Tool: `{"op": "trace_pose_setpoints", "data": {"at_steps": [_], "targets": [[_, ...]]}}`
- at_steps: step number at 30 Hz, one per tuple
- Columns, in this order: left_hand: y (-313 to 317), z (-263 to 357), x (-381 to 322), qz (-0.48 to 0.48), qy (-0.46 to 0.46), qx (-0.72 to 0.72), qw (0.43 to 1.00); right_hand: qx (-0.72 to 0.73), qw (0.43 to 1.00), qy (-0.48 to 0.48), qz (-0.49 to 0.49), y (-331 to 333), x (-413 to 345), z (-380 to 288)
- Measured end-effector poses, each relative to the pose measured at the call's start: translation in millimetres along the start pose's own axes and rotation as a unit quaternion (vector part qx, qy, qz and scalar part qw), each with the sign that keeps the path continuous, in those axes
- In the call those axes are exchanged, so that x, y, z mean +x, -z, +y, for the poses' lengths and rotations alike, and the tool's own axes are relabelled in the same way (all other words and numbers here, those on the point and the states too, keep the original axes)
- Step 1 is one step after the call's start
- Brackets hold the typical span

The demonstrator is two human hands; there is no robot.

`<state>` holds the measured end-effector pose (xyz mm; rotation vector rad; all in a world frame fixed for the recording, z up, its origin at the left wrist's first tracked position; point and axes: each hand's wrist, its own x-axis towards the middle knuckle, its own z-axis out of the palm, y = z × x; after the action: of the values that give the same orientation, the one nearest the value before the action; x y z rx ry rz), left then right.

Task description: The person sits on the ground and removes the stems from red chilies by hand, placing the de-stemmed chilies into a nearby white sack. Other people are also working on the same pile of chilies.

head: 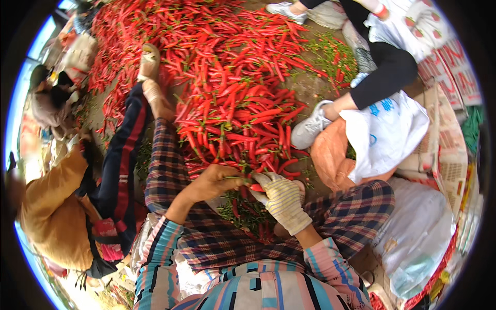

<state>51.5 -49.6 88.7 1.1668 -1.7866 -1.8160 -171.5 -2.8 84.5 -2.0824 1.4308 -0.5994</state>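
Observation:
My bare left hand (213,180) pinches a green chili stem (235,178) between thumb and fingertips. On my right hand (286,201) is a pale work glove with yellow and grey stripes. Its fingers close around a red chili pepper (257,188), part of which they hide. Both hands are close together between my spread knees. Just beyond them lies a large heap of red chili peppers (232,97), many with green stems. Below the hands, a smaller pile of green stems (236,209) with some red peppers among them rests between my legs.
To the right are a co-worker's black-trousered leg (383,77) and grey shoe (312,126), an orange sack (329,155) and a white sack (387,131). A person in a mustard top (58,217) sits at the left. Green stems (331,54) lie at upper right.

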Motion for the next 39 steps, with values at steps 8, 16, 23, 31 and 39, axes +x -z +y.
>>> {"op": "trace_pose_setpoints", "data": {"at_steps": [8, 16, 23, 31, 39], "targets": [[29, -136, 81, 0.26, 0.06, 0.473, 0.84, 0.345, 0.839, -0.153, 0.391, 117, -102, -33], [42, -184, 95, 0.328, 0.036, 0.507, 0.796, -0.07, 0.573, -0.08, 0.813, 282, -287, -32], [33, -136, 73, 0.336, 0.081, 0.389, 0.854, -0.412, 0.65, -0.391, 0.505, 346, -403, 30], [-2, -43, 16, 0.414, -0.071, 0.321, 0.849, 0.017, 0.844, -0.183, 0.503, 180, -201, -13], [-81, 17, -44, 0.19, -0.118, -0.215, 0.951, 0.24, 0.964, -0.066, -0.099, 40, -20, -34]]}}
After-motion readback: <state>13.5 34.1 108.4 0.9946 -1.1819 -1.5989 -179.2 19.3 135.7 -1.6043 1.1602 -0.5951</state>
